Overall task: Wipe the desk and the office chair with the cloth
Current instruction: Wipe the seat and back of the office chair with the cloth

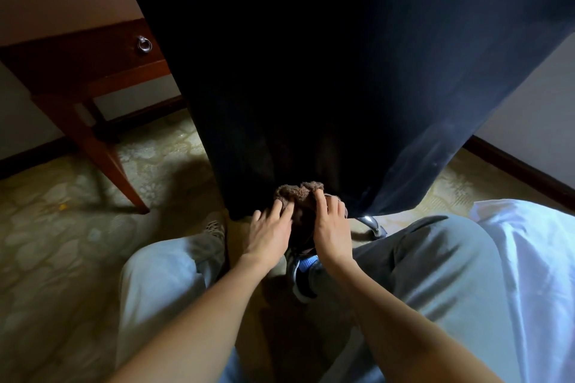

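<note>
The dark back of the office chair [326, 71] fills the middle of the view, close in front of me. A brown fluffy cloth [298, 196] is bunched against its lower edge. My left hand [270, 230] and my right hand [331, 227] both press on the cloth, fingers spread over it, the cloth between them. The wooden desk [71, 59] stands at the left, with a drawer that has a metal ring pull [144, 44].
A slanted desk leg [102, 158] reaches the patterned carpet [56, 242] at the left. A chrome chair base arm [371, 224] shows under the chair back. My knees in light trousers and a shoe [303, 277] are below my hands. A white wall with dark skirting is at right.
</note>
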{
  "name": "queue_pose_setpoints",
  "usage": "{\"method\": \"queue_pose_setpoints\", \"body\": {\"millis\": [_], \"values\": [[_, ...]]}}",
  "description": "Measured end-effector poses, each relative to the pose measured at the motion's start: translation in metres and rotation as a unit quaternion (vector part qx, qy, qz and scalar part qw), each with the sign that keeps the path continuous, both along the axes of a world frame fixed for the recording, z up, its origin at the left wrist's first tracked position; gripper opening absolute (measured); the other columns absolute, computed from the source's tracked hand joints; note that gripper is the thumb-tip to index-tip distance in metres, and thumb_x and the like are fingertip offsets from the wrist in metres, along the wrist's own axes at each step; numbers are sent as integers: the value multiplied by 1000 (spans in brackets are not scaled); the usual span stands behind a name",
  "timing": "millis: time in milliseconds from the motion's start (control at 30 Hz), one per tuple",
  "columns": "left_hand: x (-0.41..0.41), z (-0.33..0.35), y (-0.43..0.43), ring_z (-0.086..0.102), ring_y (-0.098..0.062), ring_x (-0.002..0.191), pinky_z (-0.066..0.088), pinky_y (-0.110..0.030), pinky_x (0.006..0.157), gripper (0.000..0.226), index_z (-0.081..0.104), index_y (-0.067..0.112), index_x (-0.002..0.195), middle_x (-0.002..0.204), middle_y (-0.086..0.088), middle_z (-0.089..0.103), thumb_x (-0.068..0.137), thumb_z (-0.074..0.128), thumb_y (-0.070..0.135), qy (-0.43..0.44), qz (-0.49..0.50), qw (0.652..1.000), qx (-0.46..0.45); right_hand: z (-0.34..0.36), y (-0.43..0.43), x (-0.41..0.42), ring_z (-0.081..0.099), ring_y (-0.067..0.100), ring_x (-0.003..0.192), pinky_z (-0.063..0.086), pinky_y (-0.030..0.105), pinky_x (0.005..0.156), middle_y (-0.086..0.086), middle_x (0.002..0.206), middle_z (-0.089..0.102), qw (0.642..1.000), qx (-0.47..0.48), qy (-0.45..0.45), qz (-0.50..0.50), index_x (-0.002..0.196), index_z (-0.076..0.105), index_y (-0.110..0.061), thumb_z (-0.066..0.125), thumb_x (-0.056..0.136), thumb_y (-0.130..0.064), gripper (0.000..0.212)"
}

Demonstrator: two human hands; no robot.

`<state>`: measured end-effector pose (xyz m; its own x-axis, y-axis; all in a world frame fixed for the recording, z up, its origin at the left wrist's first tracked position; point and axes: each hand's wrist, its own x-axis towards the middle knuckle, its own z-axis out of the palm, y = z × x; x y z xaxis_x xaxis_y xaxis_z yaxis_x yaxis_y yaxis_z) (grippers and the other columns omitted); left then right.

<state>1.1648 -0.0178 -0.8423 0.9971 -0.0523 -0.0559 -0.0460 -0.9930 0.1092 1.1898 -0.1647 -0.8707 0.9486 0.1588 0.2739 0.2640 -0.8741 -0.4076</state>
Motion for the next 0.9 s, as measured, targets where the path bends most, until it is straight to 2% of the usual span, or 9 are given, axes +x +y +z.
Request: {"method": "queue_pose_setpoints", "body": {"millis": [167,267,467,700,900], "values": [[1,-6,3,43,-27,139,27,-41,115,51,19,22,158,163,-7,24,109,31,30,20,8,1000,-8,-1,5,-6,45,29,113,54,43,88,13,123,48,1000,3,30,-2,152,30,-12,57,88,7,72],[3,-8,4,42,-27,140,27,-42,116,50,21,22,158,163,-5,25,109,31,29,20,7,1000,-11,-2,6,-6,46,29,114,56,41,86,13,125,47,999,-3,35,-7,153,29,-12,62,86,7,77],[6,-10,2,40,-27,142,25,-43,118,50,22,23,158,163,-4,26,109,31,27,16,4,1000,-20,-2,4,-6,46,28,112,55,37,75,13,124,45,998,-2,54,-25,155,27,-15,57,88,9,76],[5,-13,-7,41,-26,140,27,-42,116,49,25,22,157,161,-4,27,109,33,26,26,-3,999,-23,-1,-1,-11,45,28,105,51,37,76,10,122,42,994,39,98,-34,158,16,-26,40,99,3,70],[9,2,-17,37,-27,143,25,-44,117,53,27,22,157,164,-3,22,106,39,16,81,-16,997,-8,11,-13,-20,50,29,106,49,36,80,11,123,45,992,32,120,-21,159,17,-23,43,98,2,71]]}}
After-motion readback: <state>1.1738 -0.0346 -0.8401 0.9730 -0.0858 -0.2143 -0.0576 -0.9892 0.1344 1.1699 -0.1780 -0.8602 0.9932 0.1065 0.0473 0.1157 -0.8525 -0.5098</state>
